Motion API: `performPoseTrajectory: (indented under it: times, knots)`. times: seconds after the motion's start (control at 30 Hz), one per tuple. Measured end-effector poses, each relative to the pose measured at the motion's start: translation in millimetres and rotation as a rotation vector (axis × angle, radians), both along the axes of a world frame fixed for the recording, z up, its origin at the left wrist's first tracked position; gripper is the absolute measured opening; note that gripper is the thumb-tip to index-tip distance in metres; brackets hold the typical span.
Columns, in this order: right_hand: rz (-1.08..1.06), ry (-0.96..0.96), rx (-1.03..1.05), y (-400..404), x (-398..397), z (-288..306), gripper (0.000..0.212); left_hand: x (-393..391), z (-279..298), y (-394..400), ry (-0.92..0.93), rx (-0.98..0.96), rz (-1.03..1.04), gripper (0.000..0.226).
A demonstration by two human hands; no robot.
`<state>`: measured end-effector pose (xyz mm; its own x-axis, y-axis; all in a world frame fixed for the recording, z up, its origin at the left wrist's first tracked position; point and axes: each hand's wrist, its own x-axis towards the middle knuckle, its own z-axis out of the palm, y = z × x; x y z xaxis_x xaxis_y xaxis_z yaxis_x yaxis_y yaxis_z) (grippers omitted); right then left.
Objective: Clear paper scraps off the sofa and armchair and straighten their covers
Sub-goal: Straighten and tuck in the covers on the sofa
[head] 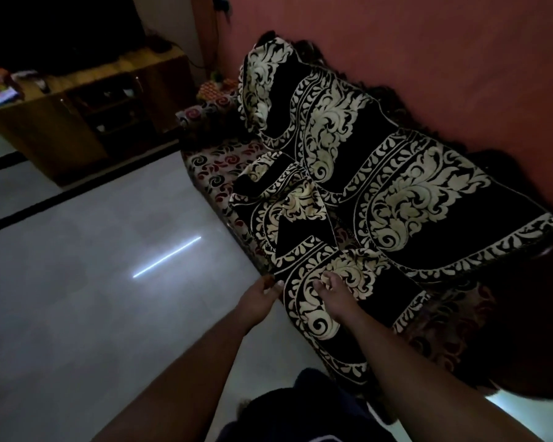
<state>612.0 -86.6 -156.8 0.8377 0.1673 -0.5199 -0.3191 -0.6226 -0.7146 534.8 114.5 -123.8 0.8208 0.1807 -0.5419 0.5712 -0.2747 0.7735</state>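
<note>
Now both hands, left hand [261, 298] and right hand [336, 296], grip the sofa cover [396, 193].

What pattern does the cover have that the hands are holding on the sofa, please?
In the head view, the cover is black with large cream leafy scrollwork.

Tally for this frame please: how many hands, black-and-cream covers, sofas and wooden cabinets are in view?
Hands: 2, left hand and right hand, both at the cover's front edge
Black-and-cream cover: 1
Sofa with floral upholstery: 1
Wooden cabinet: 1
Total: 5
</note>
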Motion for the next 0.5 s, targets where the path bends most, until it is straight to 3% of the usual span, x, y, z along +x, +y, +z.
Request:
performPoseTrajectory:
  times: [0.2, 0.33, 0.43, 0.5]
  knots:
    - [-0.051, 0.053, 0.041, 38.7, 31.9, -14.7, 0.066, 50.7, 1.4, 44.8, 0.018, 0.041, -0.1, 0.055]
    - [-0.117, 0.068, 0.084, 79.5, 77.0, -24.0, 0.067, 102.4, -0.4, 76.3, 0.044, 0.068, -0.087, 0.034]
    - [-0.148, 0.106, 0.105, 113.7, 117.5, -26.5, 0.066, 144.1, 8.7, 104.5, 0.047, 0.107, -0.152, 0.061]
    - [-0.105, 0.142, 0.108, 134.1, 139.0, -25.7, 0.067, 166.0, 12.0, 124.7, 0.032, 0.147, -0.157, 0.068]
